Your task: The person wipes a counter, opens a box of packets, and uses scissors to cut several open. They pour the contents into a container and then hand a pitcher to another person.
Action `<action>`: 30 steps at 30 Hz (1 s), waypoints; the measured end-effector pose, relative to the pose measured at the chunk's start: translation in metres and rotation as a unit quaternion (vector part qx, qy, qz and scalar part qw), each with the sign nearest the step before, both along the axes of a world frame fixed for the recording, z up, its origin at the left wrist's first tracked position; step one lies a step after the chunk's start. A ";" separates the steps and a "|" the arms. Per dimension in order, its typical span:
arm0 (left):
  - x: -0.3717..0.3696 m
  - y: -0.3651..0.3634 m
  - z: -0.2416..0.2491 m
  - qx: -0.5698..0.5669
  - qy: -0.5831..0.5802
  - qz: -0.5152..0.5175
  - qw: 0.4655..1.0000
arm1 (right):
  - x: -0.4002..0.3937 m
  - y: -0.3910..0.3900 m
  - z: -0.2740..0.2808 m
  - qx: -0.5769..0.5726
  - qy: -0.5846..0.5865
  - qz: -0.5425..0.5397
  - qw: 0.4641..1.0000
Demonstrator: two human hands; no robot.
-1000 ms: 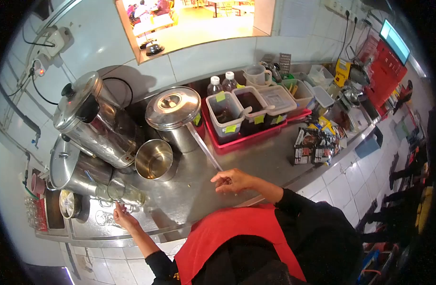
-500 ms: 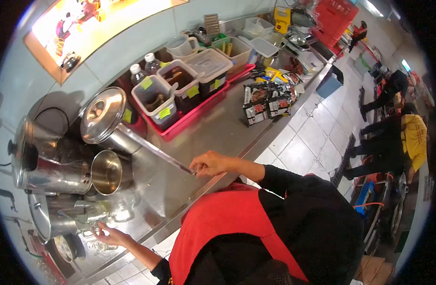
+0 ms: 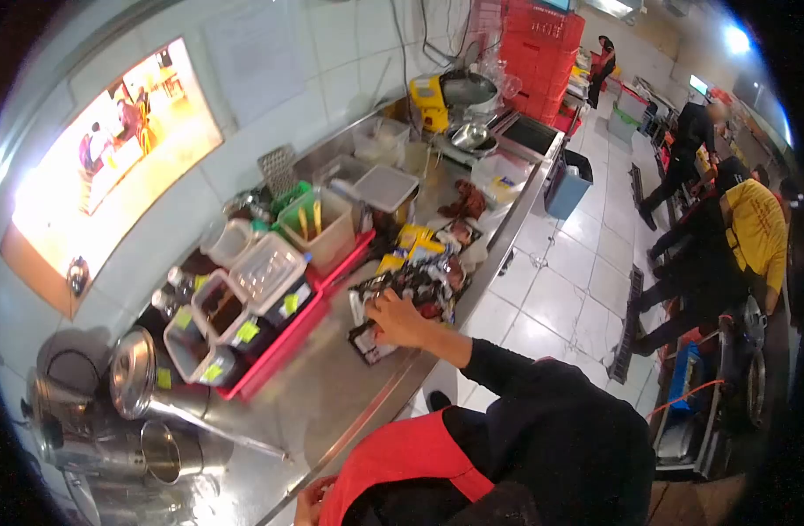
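My right hand [image 3: 397, 319] is over a pile of black printed packets [image 3: 430, 291] near the counter's front edge. Its fingers are apart and bent down onto the nearest packet, with no clear grip showing. My left hand [image 3: 309, 503] shows only in part at the bottom, beside the red apron, its fingers blurred and cut off. Left of the packets, a red tray [image 3: 275, 351] bears several plastic tubs with yellow-green labels. A long metal handle [image 3: 253, 445] slants across the counter from the lidded steel pot [image 3: 132, 373].
Steel pots and an open steel container [image 3: 170, 451] stand at the left. Yellow packets [image 3: 412, 237] and a weighing scale [image 3: 430, 103] are farther back. A grey bin [image 3: 569, 188] stands on the tiled floor. Other people, one in a yellow shirt [image 3: 760, 232], work at the right.
My right hand has let go of the metal handle and moved across to the black packets. My left hand has left the glassware and come back toward my body. The view has turned right.
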State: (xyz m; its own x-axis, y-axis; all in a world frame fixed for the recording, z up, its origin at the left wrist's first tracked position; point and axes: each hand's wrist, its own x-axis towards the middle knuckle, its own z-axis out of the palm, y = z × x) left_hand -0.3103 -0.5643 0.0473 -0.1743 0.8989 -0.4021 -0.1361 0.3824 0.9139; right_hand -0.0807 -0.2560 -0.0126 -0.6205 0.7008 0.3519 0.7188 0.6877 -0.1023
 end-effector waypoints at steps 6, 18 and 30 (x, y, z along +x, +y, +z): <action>0.045 0.097 -0.027 0.004 0.195 -0.118 0.974 | 0.043 0.020 -0.023 -0.125 -0.090 0.029 0.988; 0.144 0.207 0.001 0.169 0.371 -0.162 0.899 | 0.050 0.010 0.124 -0.353 0.511 0.236 0.747; 0.141 0.276 -0.006 0.283 0.150 -0.124 0.939 | 0.099 0.053 0.118 -0.348 0.632 0.095 0.686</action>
State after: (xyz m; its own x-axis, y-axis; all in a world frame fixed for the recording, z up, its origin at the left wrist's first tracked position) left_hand -0.1693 -0.2881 0.0412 0.0394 0.9818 0.1857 0.1883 -0.1898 0.9636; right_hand 0.0184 -0.2034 0.1055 -0.2309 0.9211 0.3133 -0.3419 0.2247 -0.9125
